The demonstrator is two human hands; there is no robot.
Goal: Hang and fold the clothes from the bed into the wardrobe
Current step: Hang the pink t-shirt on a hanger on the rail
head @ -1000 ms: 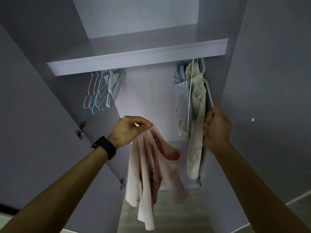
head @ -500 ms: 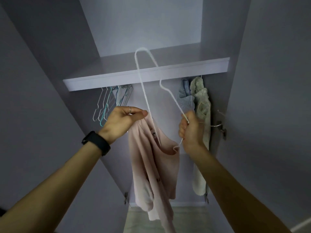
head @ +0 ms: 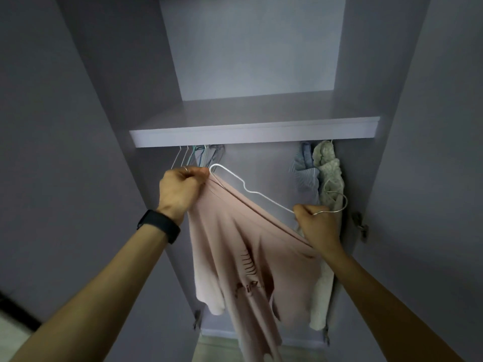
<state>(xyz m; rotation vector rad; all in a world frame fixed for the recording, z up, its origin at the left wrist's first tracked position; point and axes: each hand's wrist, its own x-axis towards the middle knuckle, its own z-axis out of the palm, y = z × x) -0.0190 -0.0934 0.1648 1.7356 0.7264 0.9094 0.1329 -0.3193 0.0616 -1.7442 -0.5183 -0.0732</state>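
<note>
Threading a white wire hanger (head: 261, 195) into a pink top (head: 248, 257), a person stands at the open wardrobe (head: 248, 61), the garment held up in front of the hanging space below the shelf (head: 261, 134) and not yet on the rail. The left hand (head: 181, 193) has its fingers (head: 194, 175) curled tight, pinching the fabric at the hanger's rounded end; the right hand (head: 317, 226) is closed round the wire just below the hook (head: 342, 205), with the cloth's edge bunched under it. The stretch between the hands looks taut, so a harder pull could strain the neckline, while a loosened pinch on the left would likely let that shoulder slide off and drop the top toward the floor. The hook sits just in front of a pale garment (head: 330, 176) hanging beside a blue striped one (head: 304, 173), and could snag it on the way up. Empty hangers (head: 194, 158) crowd the rail just behind the left hand. Whether the hanger's far arm is seated inside the top cannot be told.
</note>
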